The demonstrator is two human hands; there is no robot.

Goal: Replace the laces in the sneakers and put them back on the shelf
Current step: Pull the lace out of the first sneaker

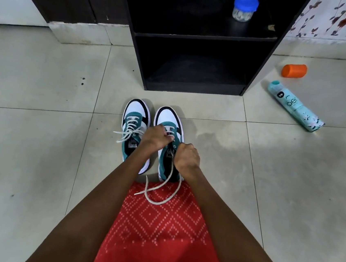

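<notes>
Two teal, white and black sneakers stand side by side on the floor tiles, toes pointing at the shelf. The left sneaker (135, 114) is laced, its white lace tied in a loose bow. Over the right sneaker (168, 115) both hands work. My left hand (156, 137) pinches the lace at the eyelets near the tongue. My right hand (186, 156) grips the same white lace (157, 193) beside the shoe's right edge. The lace's free ends trail back over my red patterned clothing. The black shelf (199, 37) stands just beyond the shoes.
A jar with a blue lid (244, 8) sits on the shelf's upper board. An orange cap (293, 70) and a teal spray can (294, 106) lie on the tiles to the right. A dark door frame rises at the back left.
</notes>
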